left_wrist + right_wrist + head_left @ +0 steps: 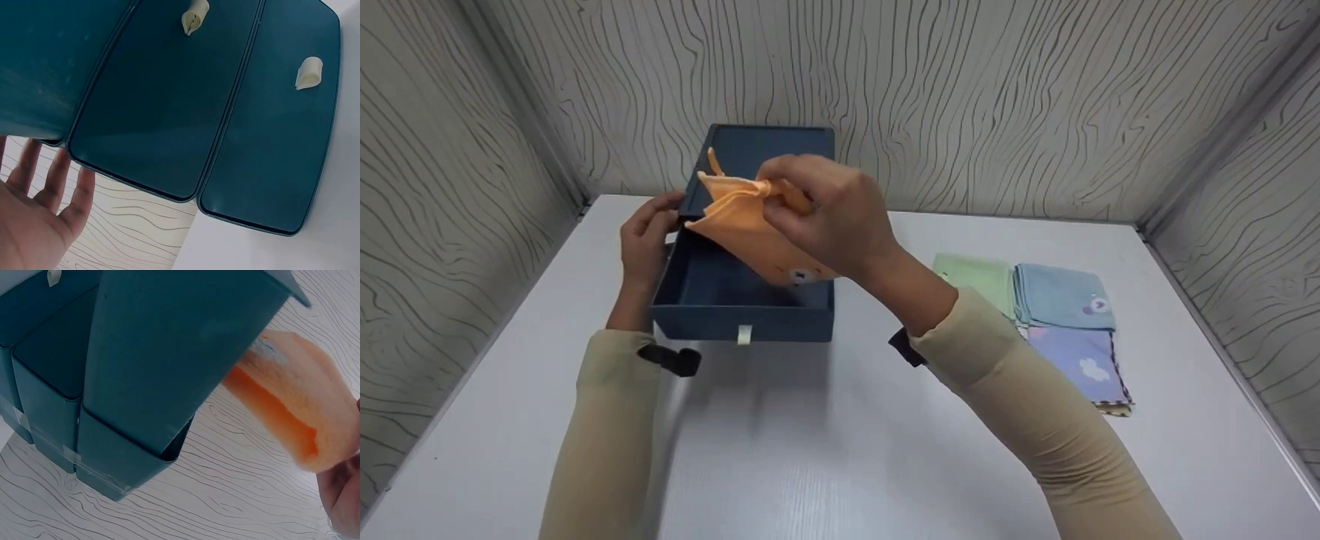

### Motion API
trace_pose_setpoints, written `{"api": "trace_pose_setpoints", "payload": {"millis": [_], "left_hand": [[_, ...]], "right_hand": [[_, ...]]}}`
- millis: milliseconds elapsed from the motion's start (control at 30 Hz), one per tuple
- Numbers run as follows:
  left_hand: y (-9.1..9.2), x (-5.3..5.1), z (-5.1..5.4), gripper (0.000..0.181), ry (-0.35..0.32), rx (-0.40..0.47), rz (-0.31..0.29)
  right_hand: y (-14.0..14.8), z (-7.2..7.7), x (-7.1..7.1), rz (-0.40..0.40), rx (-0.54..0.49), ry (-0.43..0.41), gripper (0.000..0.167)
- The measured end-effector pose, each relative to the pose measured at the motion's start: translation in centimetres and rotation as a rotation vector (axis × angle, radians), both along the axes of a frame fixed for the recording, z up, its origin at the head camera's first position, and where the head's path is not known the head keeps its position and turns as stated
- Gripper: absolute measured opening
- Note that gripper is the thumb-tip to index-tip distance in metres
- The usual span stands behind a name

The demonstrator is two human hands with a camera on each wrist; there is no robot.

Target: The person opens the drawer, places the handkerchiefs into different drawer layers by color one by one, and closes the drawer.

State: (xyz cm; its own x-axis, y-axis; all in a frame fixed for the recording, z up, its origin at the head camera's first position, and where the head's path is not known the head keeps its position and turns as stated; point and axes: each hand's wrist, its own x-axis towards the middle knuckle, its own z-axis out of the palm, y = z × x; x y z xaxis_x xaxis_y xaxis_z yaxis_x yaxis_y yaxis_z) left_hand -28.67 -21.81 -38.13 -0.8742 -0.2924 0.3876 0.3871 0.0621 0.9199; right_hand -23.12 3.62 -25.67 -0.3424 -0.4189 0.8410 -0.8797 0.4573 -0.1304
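Note:
An orange cloth (pixel 750 232) with a small face patch hangs from the right hand (pixel 840 214), which pinches its gathered top above a pulled-out dark blue drawer (pixel 742 322). In the right wrist view the cloth (pixel 298 394) hangs beside the drawer (pixel 169 349), the right hand (pixel 343 495) at its end. The left hand (pixel 646 240) is against the left side of the blue drawer unit (pixel 772 142). Its extended fingers show in the left wrist view, where the left hand (pixel 48 208) touches the unit's edge; more drawer fronts (pixel 157 101) lie alongside.
Right of the drawer lie folded cloths: a green one (pixel 975 277), a blue one (pixel 1061 296) and a purple one (pixel 1076 360), with a checked edge beneath the purple. The unit stands near the back of the white table (pixel 795 465), before a wood-patterned wall (pixel 997 97).

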Motion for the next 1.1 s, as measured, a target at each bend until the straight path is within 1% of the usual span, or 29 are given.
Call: {"api": "trace_pose_setpoints", "payload": {"millis": [100, 233, 333, 500, 567, 633, 767, 900, 1000, 1100], "left_hand": [[0.0, 0.1, 0.0, 0.031, 0.002, -0.002, -0.001], [0.1, 0.1, 0.1, 0.032, -0.018, 0.022, -0.012], [0.2, 0.2, 0.1, 0.033, -0.033, 0.034, -0.014], [0.1, 0.1, 0.2, 0.033, -0.06, 0.011, -0.003], [0.1, 0.1, 0.2, 0.033, -0.066, 0.007, 0.001], [0.1, 0.1, 0.3, 0.033, -0.068, 0.009, 0.006], [0.1, 0.1, 0.3, 0.033, -0.058, 0.015, 0.013], [0.1, 0.2, 0.2, 0.031, -0.043, 0.069, -0.015], [0.1, 0.2, 0.2, 0.03, -0.037, 0.09, -0.024], [0.2, 0.2, 0.3, 0.03, -0.036, 0.079, -0.021]], "right_hand": [[-0.2, -0.4, -0.3, -0.021, 0.057, -0.015, 0.012], [-0.3, -0.7, -0.9, -0.057, 0.122, 0.006, 0.012], [-0.3, -0.9, -1.3, -0.089, 0.136, 0.04, 0.012], [-0.4, -1.0, -1.8, -0.139, 0.143, 0.119, 0.013], [-0.6, -0.9, -2.0, -0.148, 0.152, 0.148, 0.013], [-0.8, -0.8, -2.0, -0.141, 0.171, 0.157, 0.014], [-1.4, -1.2, -1.7, -0.095, 0.224, 0.133, 0.017], [-1.8, -2.1, -1.2, -0.03, 0.28, 0.09, 0.018], [-2.0, -2.6, -0.7, 0.023, 0.337, 0.02, 0.016], [-2.1, -2.9, -0.3, 0.062, 0.402, -0.064, 0.015]]}}
